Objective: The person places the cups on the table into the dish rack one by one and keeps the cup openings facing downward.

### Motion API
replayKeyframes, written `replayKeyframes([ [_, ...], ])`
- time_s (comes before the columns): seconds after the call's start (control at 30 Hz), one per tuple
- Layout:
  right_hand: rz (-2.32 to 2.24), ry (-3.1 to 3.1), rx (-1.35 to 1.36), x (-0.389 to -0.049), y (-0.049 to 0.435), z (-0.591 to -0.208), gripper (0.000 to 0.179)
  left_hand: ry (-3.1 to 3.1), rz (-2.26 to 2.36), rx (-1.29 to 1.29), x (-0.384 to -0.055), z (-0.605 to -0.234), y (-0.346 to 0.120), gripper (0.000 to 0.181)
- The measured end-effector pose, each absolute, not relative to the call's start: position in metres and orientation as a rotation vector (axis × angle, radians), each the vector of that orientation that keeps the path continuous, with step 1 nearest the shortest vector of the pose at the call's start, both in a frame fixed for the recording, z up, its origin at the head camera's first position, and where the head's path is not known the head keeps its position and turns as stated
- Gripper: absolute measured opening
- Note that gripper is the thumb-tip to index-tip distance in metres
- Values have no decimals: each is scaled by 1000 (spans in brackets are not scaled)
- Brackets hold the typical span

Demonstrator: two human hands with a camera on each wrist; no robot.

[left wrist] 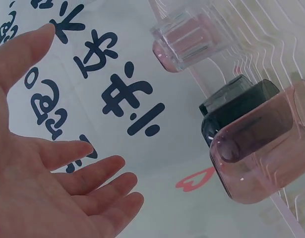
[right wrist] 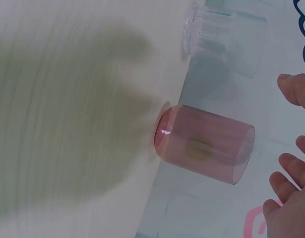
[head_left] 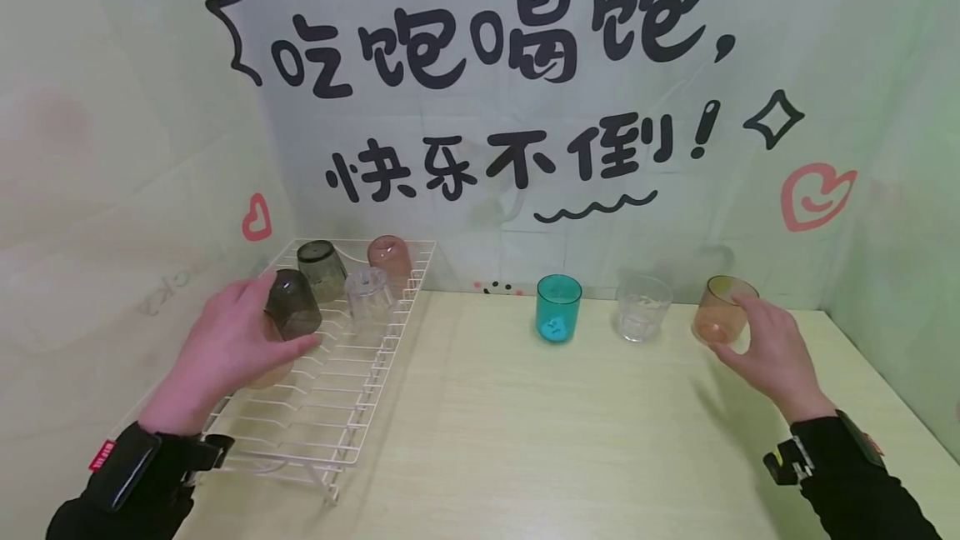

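My left hand (head_left: 228, 332) is spread over the near left of a white wire rack (head_left: 330, 440). In the left wrist view its fingers are apart with nothing between them. A pinkish glass (left wrist: 264, 148) stands upside down nearest to it, mostly hidden by the hand in the head view. Beside it is a dark grey glass (head_left: 292, 304). At the right, my right hand (head_left: 772, 348) has thumb and fingers parted behind an upright pink-amber glass (head_left: 720, 319). The right wrist view shows a gap between that hand (right wrist: 296, 183) and the glass's rim.
Farther back on the rack stand a second dark glass (head_left: 322, 269), a clear glass (head_left: 369, 298) and a pink glass (head_left: 390, 255), all upside down. A teal glass (head_left: 558, 307) and a clear tumbler (head_left: 642, 308) stand upright on the pale table (head_left: 562, 432) near the printed backdrop.
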State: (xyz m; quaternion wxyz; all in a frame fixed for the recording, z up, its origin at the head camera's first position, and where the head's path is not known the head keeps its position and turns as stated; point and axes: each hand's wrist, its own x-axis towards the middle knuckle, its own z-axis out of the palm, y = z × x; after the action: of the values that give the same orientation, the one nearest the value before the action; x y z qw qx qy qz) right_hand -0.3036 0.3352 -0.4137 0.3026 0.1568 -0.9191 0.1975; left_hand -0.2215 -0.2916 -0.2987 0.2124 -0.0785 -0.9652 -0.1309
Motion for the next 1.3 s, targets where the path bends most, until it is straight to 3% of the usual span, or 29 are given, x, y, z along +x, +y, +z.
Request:
replayKeyframes([
  [0.97,379,-2516,402,-326,344,-422,71,-2761,-340,-362,-215,-299,-247,107],
  [1.3,250,-2607,448,-330,343,-422,85,-2751,-344,-429,-217,-303,-231,104],
])
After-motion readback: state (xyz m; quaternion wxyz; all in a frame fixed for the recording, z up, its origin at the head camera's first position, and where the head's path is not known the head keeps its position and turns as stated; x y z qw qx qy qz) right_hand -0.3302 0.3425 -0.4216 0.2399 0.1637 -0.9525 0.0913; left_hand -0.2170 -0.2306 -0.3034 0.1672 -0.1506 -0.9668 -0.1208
